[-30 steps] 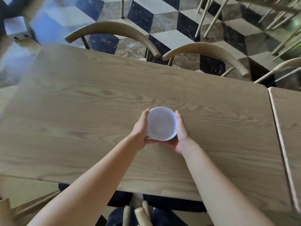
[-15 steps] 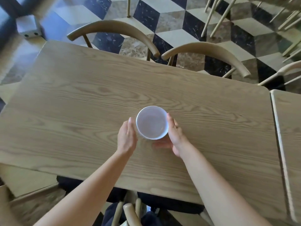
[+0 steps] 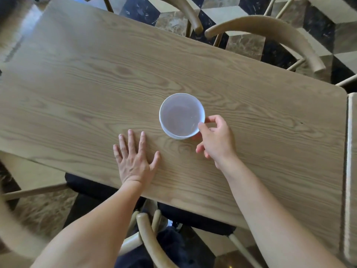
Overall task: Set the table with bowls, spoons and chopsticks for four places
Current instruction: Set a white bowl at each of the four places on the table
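Note:
A white bowl [image 3: 180, 116] stands upright on the wooden table [image 3: 87, 84], near its middle. A second rim shows below its near edge, so it looks like a stack of bowls. My right hand [image 3: 216, 140] is at the bowl's right side, with the thumb on the rim and the index finger curled against the outer wall. My left hand [image 3: 134, 159] lies flat on the table with fingers spread, to the left of the bowl and nearer me, apart from it. No spoons or chopsticks are in view.
Curved-back wooden chairs [image 3: 270, 26] stand along the table's far side, and another chair back [image 3: 150, 235] is at the near edge below my arms. A second table [image 3: 352, 171] adjoins on the right. The floor is checkered.
Both hands cupped the bowl a second ago. My left hand has let go and come down flat on the table. The bowl now rests on the table with only my right hand on it.

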{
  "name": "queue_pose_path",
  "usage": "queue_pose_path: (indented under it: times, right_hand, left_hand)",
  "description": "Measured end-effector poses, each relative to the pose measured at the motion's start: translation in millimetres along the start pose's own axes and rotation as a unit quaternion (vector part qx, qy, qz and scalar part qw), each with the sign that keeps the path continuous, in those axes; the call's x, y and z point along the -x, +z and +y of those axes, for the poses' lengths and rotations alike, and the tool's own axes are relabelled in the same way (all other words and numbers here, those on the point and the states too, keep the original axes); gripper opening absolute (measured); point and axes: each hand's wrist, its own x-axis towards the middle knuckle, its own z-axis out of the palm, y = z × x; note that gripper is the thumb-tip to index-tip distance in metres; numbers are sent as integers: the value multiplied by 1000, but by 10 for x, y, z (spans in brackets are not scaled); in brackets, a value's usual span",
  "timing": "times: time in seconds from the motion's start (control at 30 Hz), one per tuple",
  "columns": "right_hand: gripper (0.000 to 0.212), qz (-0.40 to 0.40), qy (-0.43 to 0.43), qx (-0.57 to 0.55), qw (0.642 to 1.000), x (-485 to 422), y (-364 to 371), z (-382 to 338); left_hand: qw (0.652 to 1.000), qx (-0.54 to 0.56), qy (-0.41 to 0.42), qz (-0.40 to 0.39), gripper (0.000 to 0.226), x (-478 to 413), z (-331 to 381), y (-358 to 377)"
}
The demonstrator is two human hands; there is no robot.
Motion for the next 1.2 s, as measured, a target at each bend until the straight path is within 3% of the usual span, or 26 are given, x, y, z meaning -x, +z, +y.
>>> queue_pose_path:
  times: [0.23,0.5,0.8,1.03,1.2]
  right_hand:
    - [10,-28,1,-31,999,1,-7,-41]
    - [13,2,5,-127,992,162,-371,-127]
    - [16,113,103,-122,981,751,-1067,748]
    - [15,125,188,-111,968,1058,-1059,1393]
    - [13,126,201,-110,965,1136,-1031,1595]
  left_hand:
    - [1000,19,-9,-2,85,22,12,-38]
    - [1000,16,-11,4,85,-4,-4,-24]
    - [1000,15,-11,-1,79,4,11,-8]
    - [1000,28,-8,10,67,-11,-34,38]
    - [999,41,-13,13,65,-3,-7,40]
